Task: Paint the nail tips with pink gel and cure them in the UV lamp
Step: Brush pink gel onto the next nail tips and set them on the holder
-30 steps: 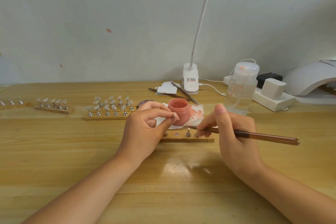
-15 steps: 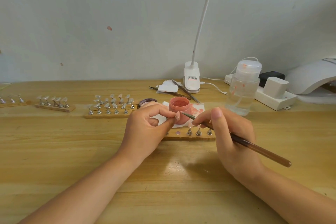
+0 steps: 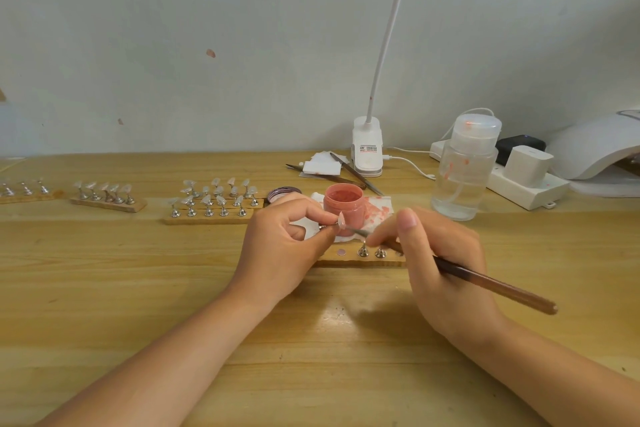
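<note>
Pale wall rises behind a wooden surface (image 3: pixel 104 288) where the work goes on. The left hand (image 3: pixel 284 246) pinches a small metal nail stand between curled thumb and forefinger, its pale nail tip (image 3: pixel 341 220) held up just in front of the open jar of pink gel (image 3: pixel 343 204). The right hand (image 3: pixel 440 253) grips a long brown brush (image 3: pixel 485 282) like a pen; its long axis runs from lower right to upper left, the bristle end meeting the nail tip from the right. The jar holds pink gel. The white UV lamp (image 3: pixel 595 149) sits far right, nearer the right hand.
</note>
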Motion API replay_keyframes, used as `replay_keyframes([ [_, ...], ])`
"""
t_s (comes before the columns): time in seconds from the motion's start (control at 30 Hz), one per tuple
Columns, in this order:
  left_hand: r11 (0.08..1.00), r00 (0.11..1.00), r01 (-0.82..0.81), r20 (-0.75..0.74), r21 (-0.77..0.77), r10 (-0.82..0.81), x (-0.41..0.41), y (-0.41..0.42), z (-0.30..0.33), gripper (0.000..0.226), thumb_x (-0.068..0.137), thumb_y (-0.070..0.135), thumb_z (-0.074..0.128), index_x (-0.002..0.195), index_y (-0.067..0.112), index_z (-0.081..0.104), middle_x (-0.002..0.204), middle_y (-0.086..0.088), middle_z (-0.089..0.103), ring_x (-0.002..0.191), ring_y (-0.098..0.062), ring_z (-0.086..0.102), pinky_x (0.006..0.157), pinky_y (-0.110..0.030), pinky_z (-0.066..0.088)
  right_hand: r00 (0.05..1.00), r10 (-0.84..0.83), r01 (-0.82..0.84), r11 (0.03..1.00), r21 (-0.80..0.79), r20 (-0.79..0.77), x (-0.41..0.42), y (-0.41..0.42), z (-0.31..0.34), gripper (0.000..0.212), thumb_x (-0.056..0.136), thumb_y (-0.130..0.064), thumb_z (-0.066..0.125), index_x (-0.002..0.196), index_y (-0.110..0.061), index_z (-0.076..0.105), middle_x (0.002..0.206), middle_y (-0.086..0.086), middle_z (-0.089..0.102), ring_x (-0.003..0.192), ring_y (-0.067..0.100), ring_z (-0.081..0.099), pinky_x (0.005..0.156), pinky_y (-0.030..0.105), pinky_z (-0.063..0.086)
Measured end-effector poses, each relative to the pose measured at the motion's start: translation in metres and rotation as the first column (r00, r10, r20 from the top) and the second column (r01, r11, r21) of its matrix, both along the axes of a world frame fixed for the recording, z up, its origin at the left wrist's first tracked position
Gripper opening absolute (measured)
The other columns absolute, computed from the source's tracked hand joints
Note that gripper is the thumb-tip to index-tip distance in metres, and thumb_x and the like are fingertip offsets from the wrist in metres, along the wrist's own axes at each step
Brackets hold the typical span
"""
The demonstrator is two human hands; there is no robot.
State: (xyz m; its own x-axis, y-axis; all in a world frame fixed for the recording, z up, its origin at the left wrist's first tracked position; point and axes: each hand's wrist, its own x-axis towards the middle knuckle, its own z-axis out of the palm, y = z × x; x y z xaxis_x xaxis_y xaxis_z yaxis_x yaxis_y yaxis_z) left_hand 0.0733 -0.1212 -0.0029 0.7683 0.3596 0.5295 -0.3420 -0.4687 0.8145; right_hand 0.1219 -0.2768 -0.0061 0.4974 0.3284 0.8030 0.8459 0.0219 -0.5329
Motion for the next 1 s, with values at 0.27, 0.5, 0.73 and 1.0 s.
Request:
replay_keyframes([
  [0.27, 1.000, 1.000, 0.001, -0.006, 0.003, -0.001, 0.0009, -0.0004, -0.0009, 0.039, 0.070, 0.002, 0.073, 0.058, 0.039, 0.066, 0.078, 0.017, 0.064, 0.067, -0.011, 0.058, 0.049, -0.038, 0.042, 1.000, -0.013, 0.013, 1.000, -0.011, -0.011, 0.0000, 0.0002, -0.0014, 0.045, 0.094, -0.027, 0.037, 0.069, -0.007, 0.068, 0.070, -0.012, 0.063, 0.067, 0.001, 0.060, 0.061, 0.019, 0.046],
  [0.5, 1.000, 1.000, 0.005, 0.000, 0.009, -0.005, 0.0003, -0.0005, 0.0001, 0.042, 0.070, -0.001, 0.072, 0.058, 0.039, 0.067, 0.076, 0.015, 0.065, 0.071, -0.010, 0.057, 0.048, -0.039, 0.043, 1.000, -0.015, 0.015, 1.000, -0.005, -0.004, -0.0001, 0.0017, 0.0001, 0.043, 0.093, -0.023, 0.036, 0.069, -0.007, 0.069, 0.073, -0.019, 0.061, 0.070, -0.001, 0.060, 0.064, 0.015, 0.045],
  [0.73, 1.000, 1.000, 0.005, -0.004, -0.015, -0.006, 0.0020, 0.0000, -0.0010, 0.043, 0.071, -0.001, 0.072, 0.057, 0.039, 0.067, 0.078, 0.012, 0.064, 0.063, -0.029, 0.053, 0.048, -0.047, 0.043, 0.999, -0.016, 0.016, 1.000, 0.004, -0.030, 0.0012, 0.0002, -0.0006, 0.046, 0.093, -0.025, 0.035, 0.067, -0.007, 0.069, 0.066, -0.012, 0.062, 0.064, 0.001, 0.060, 0.060, 0.017, 0.045],
  [1.0, 1.000, 1.000, 0.015, 0.006, -0.019, -0.015, 0.0022, -0.0001, -0.0016, 0.041, 0.071, -0.001, 0.073, 0.060, 0.037, 0.066, 0.076, 0.017, 0.064, 0.057, -0.023, 0.053, 0.049, -0.052, 0.043, 0.999, -0.010, 0.011, 1.000, 0.015, -0.045, 0.0007, 0.0009, 0.0015, 0.044, 0.093, -0.025, 0.036, 0.068, -0.006, 0.068, 0.071, -0.016, 0.063, 0.071, 0.000, 0.062, 0.064, 0.018, 0.047],
])
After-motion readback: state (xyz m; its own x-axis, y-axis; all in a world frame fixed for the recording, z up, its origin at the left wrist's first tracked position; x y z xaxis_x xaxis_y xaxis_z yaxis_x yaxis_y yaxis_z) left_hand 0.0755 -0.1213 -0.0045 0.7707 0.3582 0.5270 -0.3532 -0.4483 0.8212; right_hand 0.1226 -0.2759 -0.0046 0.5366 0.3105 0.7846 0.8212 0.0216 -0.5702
